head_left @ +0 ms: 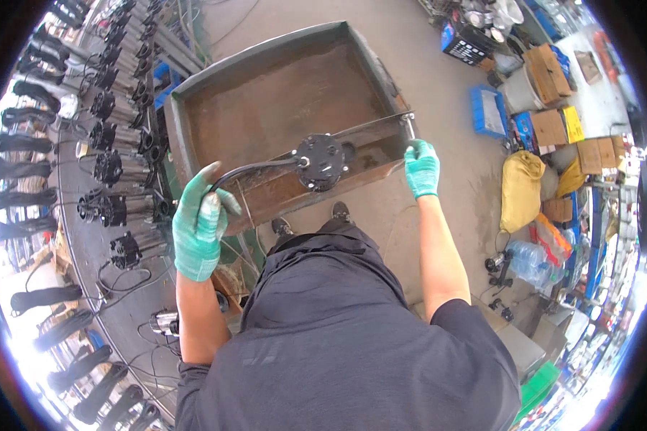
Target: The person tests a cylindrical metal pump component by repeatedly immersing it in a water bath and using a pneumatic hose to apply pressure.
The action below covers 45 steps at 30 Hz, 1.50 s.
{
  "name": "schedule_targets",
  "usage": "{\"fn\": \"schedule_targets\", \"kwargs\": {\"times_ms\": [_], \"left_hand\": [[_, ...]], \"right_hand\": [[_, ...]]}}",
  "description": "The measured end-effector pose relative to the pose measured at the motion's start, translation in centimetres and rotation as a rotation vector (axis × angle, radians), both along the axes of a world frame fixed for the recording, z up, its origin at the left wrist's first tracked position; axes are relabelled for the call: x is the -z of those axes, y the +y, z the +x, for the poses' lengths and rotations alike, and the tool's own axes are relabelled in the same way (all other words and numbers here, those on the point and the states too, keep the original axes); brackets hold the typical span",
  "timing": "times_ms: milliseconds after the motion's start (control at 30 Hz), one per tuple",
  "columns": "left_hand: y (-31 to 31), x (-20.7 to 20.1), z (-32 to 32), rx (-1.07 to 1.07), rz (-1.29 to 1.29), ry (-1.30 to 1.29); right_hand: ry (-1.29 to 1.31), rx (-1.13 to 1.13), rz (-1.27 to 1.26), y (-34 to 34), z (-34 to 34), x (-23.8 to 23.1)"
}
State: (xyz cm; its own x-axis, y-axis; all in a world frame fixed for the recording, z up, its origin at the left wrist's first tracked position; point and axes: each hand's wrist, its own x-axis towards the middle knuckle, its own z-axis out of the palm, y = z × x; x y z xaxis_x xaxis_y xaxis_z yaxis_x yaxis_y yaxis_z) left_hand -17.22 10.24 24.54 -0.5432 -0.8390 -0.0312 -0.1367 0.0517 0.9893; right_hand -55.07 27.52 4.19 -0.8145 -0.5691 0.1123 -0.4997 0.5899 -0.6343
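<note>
My left hand (198, 233), in a green and white glove, is closed on a black cable (259, 166). That cable runs to the round black top of a motor or pump (320, 162), studded with bolts. It sits at the near section of a rectangular metal tank (262, 47) with brownish water in it. At the tank's right near corner my right hand (422, 172), gloved alike, has its fingers closed around a short silver rod (410, 128). The rod's lower part is hidden by the fingers. A thin plate (370, 123) crosses the tank behind the motor.
On my left, a dark bench (86, 251) carries rows of similar motors (122, 169) and coiled black cables (23, 144). To the right lie a blue bin (488, 111), a yellow sack (521, 190), cardboard boxes (548, 128) and plastic bottles (530, 264). My shoes (341, 211) stand close to the tank.
</note>
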Motion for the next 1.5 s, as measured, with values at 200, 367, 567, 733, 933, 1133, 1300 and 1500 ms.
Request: {"fn": "schedule_targets", "kwargs": {"times_ms": [200, 367, 567, 733, 933, 1133, 1300, 1500], "left_hand": [[0.7, 0.1, -1.0, 0.018, 0.092, 0.096], [1.0, 0.7, -0.5, 0.000, 0.058, 0.090], [0.2, 2.4, 1.2, -0.117, 0.085, 0.230], [-2.3, 4.8, 9.1, -0.650, 0.352, 0.442], [-3.1, 10.9, 13.8, -0.700, 0.407, 0.149], [-1.9, 4.7, 12.5, -0.572, 0.192, 0.323], [-0.3, 0.9, 6.5, -0.318, 0.246, 0.254], [-0.7, 2.9, 2.8, -0.307, 0.231, 0.299]], "right_hand": [[-0.172, -0.280, 0.014, -5.5, 2.2, 3.5], [-0.228, -0.319, 0.254, -8.3, 3.7, 4.2], [-0.305, -0.329, 0.315, -8.9, 2.9, 7.1], [-0.391, -0.390, 0.189, -9.7, 6.0, 1.6], [-0.236, -0.544, 0.173, -12.2, 19.2, -7.0], [-0.321, -0.482, 0.006, -10.2, 15.1, -2.7], [-0.022, -0.445, 0.101, -7.0, 8.1, 4.7], [-0.088, -0.456, 0.125, -5.9, 7.4, 8.2]]}}
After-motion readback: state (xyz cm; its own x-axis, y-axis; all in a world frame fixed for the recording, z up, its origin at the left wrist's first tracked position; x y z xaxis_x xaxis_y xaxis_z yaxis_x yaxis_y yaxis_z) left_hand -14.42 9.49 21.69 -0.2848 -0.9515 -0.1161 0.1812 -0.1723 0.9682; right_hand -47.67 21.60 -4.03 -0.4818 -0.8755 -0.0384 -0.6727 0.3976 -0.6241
